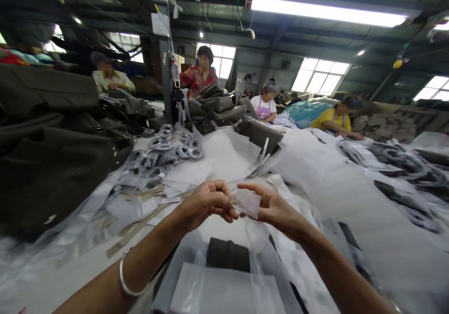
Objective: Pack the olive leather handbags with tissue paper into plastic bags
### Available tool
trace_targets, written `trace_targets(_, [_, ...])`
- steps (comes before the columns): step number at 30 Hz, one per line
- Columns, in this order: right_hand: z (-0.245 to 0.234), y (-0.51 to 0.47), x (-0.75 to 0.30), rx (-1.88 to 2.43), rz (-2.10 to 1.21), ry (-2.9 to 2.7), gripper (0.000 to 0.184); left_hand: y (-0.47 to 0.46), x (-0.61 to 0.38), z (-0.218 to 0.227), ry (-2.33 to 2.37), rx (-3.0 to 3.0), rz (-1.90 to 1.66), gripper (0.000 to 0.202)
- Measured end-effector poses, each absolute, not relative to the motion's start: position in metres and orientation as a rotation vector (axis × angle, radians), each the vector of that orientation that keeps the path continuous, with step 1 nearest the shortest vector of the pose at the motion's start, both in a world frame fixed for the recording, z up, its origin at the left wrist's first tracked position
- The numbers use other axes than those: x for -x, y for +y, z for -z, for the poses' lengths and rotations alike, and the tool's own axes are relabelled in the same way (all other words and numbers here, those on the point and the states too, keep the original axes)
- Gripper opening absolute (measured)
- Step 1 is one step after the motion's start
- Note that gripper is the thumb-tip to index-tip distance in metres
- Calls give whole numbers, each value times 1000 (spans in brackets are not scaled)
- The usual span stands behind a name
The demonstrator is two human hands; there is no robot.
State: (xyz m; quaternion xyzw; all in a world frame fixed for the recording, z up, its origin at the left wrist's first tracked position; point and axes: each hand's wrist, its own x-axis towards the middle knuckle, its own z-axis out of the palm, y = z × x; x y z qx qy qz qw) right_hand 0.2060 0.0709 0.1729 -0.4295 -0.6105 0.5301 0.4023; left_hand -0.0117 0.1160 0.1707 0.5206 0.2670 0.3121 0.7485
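Note:
A small white translucent packet (248,202) hangs in the air between my two hands, with a bit of yellow at its left end. My left hand (206,202) pinches that end between thumb and fingers. On the packet's right side, my right hand (277,209) grips it with thumb and fingertips. Below them lies a dark olive bag (228,254), partly wrapped in clear plastic, with a white sheet (224,288) over its near part. A silver bangle (122,276) circles my left wrist.
Bundled grey straps (159,157) and paper strips lie on the left of the table. Dark bags (52,173) are heaped at far left, more (220,105) behind. White plastic sheeting (336,201) covers the right side. Several people work farther back, beyond a metal post (165,70).

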Motion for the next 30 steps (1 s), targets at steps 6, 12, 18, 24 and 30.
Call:
trace_targets(6, [-168,46,-206,1297,-1387,-1292,44,111,31,-156,917,-1711,-784,11])
trace_targets(12, [-175,27,-234,1277,-1348,-1095,50,128,45,-128,1098,-1787,-924,8])
trace_targets(18, [-168,21,-261,1275,-1358,-961,50,134,8,-133,815,-1737,-874,34])
trace_targets(24, [-172,20,-251,1131,-1370,-834,53,108,-76,-136,269,-1654,-600,45])
trace_targets(30, [-176,17,-276,1059,-1149,-654,37,103,-91,-112,427,-1627,-432,28])
